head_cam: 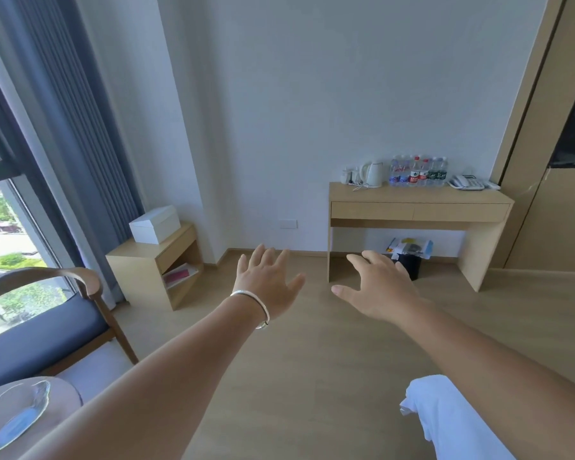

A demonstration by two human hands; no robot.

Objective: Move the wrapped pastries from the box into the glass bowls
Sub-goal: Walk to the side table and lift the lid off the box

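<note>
Both my arms stretch forward over the wooden floor. My left hand [269, 281], with a silver bangle at the wrist, is open with fingers spread and holds nothing. My right hand [380, 286] is also open, palm down and empty. A glass bowl [14, 414] sits on a small round table at the bottom left corner, well behind my left hand. A white box [154, 224] stands on a low wooden cabinet by the curtain, far ahead and to the left. No wrapped pastries are visible.
A wooden desk [419, 202] against the wall carries a kettle, several water bottles and a phone, with a dark bin beneath it. A blue-cushioned chair [44, 327] stands at the left by the window. White bedding [452, 423] lies at the bottom right.
</note>
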